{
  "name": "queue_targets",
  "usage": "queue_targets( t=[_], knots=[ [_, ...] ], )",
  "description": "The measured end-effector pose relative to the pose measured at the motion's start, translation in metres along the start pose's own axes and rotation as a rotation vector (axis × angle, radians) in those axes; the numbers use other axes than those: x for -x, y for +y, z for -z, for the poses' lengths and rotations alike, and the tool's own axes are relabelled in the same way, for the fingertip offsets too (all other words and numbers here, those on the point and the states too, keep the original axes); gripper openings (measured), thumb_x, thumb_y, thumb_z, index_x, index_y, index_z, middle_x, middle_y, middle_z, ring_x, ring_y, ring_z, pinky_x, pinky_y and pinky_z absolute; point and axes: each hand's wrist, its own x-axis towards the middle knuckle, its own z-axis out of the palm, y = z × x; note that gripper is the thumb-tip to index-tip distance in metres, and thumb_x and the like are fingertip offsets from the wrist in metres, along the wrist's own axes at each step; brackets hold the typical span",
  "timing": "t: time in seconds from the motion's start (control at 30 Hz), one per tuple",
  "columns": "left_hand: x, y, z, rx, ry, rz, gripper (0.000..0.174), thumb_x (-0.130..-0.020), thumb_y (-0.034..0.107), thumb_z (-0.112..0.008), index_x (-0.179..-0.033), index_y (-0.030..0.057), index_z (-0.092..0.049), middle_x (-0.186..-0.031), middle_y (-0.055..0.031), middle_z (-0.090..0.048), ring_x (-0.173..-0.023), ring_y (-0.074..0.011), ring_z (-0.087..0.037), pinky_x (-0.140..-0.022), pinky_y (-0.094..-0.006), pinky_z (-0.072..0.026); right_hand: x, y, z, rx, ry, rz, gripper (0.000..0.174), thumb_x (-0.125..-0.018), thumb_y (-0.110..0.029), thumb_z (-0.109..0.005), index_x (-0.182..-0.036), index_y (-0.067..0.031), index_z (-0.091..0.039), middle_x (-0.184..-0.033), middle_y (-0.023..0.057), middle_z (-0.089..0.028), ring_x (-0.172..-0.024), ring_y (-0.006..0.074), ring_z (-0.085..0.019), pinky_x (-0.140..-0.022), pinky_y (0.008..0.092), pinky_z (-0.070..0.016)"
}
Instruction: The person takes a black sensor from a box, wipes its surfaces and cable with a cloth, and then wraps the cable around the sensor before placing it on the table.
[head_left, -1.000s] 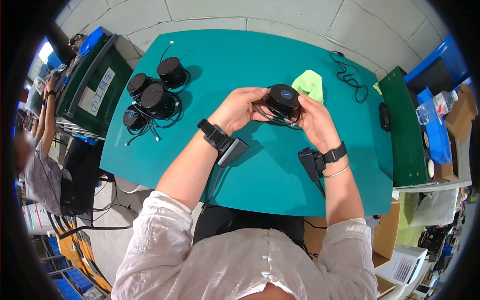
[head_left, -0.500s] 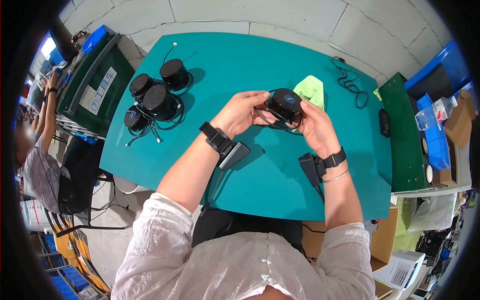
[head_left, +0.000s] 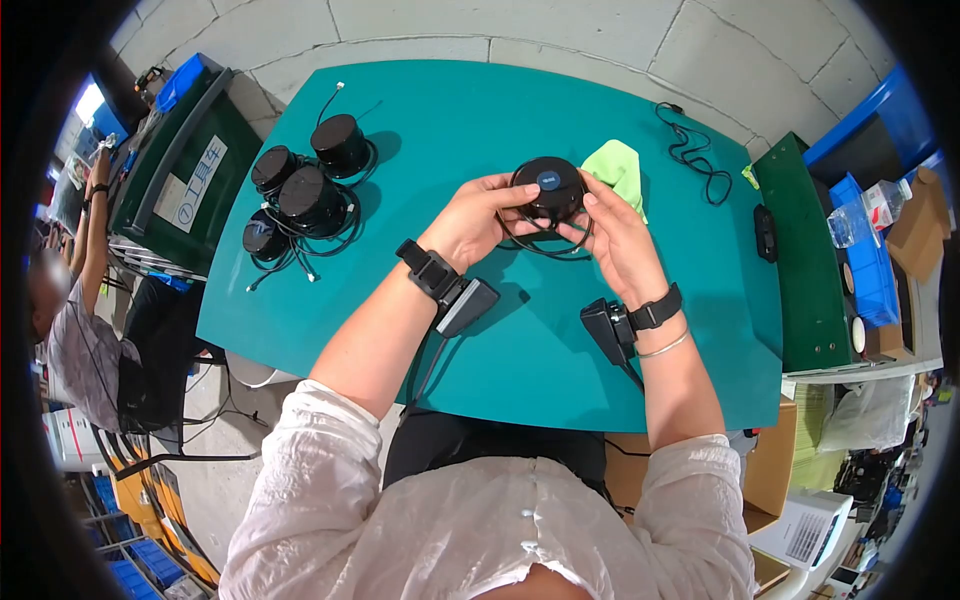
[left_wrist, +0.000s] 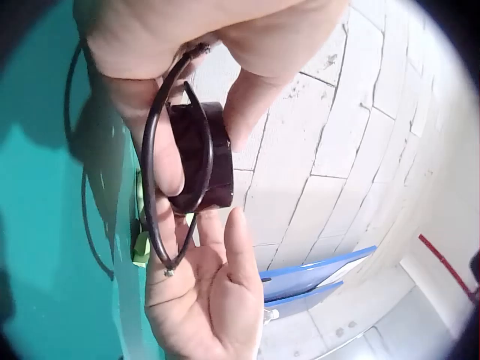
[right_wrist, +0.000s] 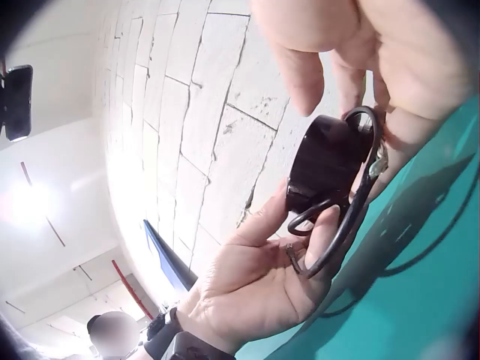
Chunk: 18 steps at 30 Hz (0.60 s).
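Observation:
A black round device point(head_left: 548, 188) with a blue label on top and a looped black cable is held up over the table between both hands. My left hand point(head_left: 472, 222) grips its left side, thumb on top and fingers underneath. At its right side, my right hand point(head_left: 625, 240) has its thumb near the edge and its fingertips below, among the cable loops. The left wrist view shows the dark side of the device point(left_wrist: 217, 157) with cable around it. In the right wrist view the device point(right_wrist: 326, 161) sits tilted between the hands.
Several black round devices with cables point(head_left: 312, 200) stand on the left of the green table point(head_left: 500, 350). A light green cloth point(head_left: 618, 175) lies behind my right hand. Farther right are a black cable point(head_left: 690, 155) and a blue bin point(head_left: 872, 265). Another person point(head_left: 80, 340) is at far left.
The device has moved a little left and turned, its labelled top now facing more towards the head view. My left thumb has come over the top; my right hand has shifted left with it.

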Motion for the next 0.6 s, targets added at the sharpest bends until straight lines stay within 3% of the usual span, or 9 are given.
queue_targets(
  t=[0.17, 0.23, 0.33, 0.43, 0.47, 0.5, 0.57, 0.6],
  knots=[
    [-0.006, -0.005, 0.008, 0.192, 0.027, -0.089, 0.023, -0.090, 0.007, -0.064, -0.109, -0.0017, -0.057, -0.104, -0.0143, -0.064, -0.089, -0.0247, -0.067, -0.083, -0.0347, -0.0557, 0.000, 0.003, 0.003, 0.102, -0.096, 0.054, 0.044, -0.097, -0.014, -0.056, -0.138, -0.0033, -0.047, -0.126, 0.0057, -0.056, -0.110, 0.0156, -0.057, -0.094, 0.0342, -0.0505],
    [-0.001, -0.003, 0.000, 0.226, 0.026, -0.080, 0.028, -0.088, 0.003, -0.064, -0.113, -0.0008, -0.052, -0.107, -0.0151, -0.063, -0.095, -0.0265, -0.065, -0.089, -0.0383, -0.0529, 0.004, -0.003, -0.005, 0.179, -0.123, 0.000, 0.045, -0.097, -0.016, -0.055, -0.139, -0.0034, -0.046, -0.125, 0.0056, -0.057, -0.110, 0.0146, -0.057, -0.093, 0.0337, -0.0499],
    [0.001, -0.009, -0.005, 0.196, 0.069, -0.120, 0.051, -0.083, 0.000, -0.069, -0.125, -0.0004, -0.040, -0.111, -0.0144, -0.061, -0.099, -0.0268, -0.063, -0.093, -0.0432, -0.0489, 0.002, 0.007, -0.009, 0.353, -0.096, 0.066, 0.047, -0.098, -0.020, -0.054, -0.139, -0.0007, -0.044, -0.123, 0.0069, -0.058, -0.110, 0.0141, -0.057, -0.089, 0.0318, -0.0522],
    [0.008, -0.013, -0.022, 0.108, 0.098, -0.184, 0.050, -0.081, -0.001, -0.070, -0.123, -0.0004, -0.041, -0.109, -0.0131, -0.061, -0.100, -0.0255, -0.063, -0.092, -0.0419, -0.0488, 0.005, 0.007, -0.013, 0.348, 0.004, 0.144, 0.050, -0.100, -0.026, -0.051, -0.140, 0.0018, -0.042, -0.121, 0.0085, -0.059, -0.106, 0.0128, -0.058, -0.081, 0.0285, -0.0547],
    [0.010, -0.010, -0.027, 0.073, 0.103, -0.182, 0.048, -0.080, -0.002, -0.070, -0.119, -0.0002, -0.043, -0.108, -0.0117, -0.061, -0.101, -0.0240, -0.062, -0.090, -0.0389, -0.0491, 0.001, 0.012, -0.008, 0.290, 0.062, 0.170, 0.047, -0.101, -0.030, -0.049, -0.132, 0.0045, -0.049, -0.114, 0.0107, -0.062, -0.093, 0.0126, -0.063, -0.071, 0.0263, -0.0562],
    [0.010, -0.010, -0.028, 0.071, 0.101, -0.182, 0.048, -0.080, -0.002, -0.070, -0.119, -0.0002, -0.043, -0.108, -0.0117, -0.061, -0.101, -0.0240, -0.062, -0.090, -0.0389, -0.0491, 0.000, 0.010, -0.004, 0.290, 0.064, 0.172, 0.047, -0.101, -0.030, -0.049, -0.132, 0.0045, -0.049, -0.114, 0.0107, -0.062, -0.093, 0.0126, -0.063, -0.071, 0.0263, -0.0562],
    [0.011, -0.009, -0.027, 0.058, 0.061, -0.178, 0.047, -0.080, -0.002, -0.071, -0.118, 0.0005, -0.045, -0.104, -0.0094, -0.062, -0.096, -0.0212, -0.063, -0.088, -0.0361, -0.0485, -0.001, 0.005, 0.006, 0.350, 0.086, 0.167, 0.044, -0.101, -0.033, -0.048, -0.122, 0.0052, -0.057, -0.103, 0.0106, -0.065, -0.078, 0.0128, -0.066, -0.065, 0.0261, -0.0558],
    [0.012, -0.009, -0.027, 0.055, 0.057, -0.180, 0.047, -0.080, -0.002, -0.071, -0.118, 0.0005, -0.045, -0.104, -0.0094, -0.062, -0.096, -0.0212, -0.063, -0.088, -0.0361, -0.0485, -0.002, 0.005, 0.004, 0.361, 0.166, 0.241, 0.042, -0.101, -0.033, -0.049, -0.103, 0.0055, -0.065, -0.084, 0.0088, -0.067, -0.062, 0.0132, -0.064, -0.058, 0.0257, -0.0539]
  ],
)
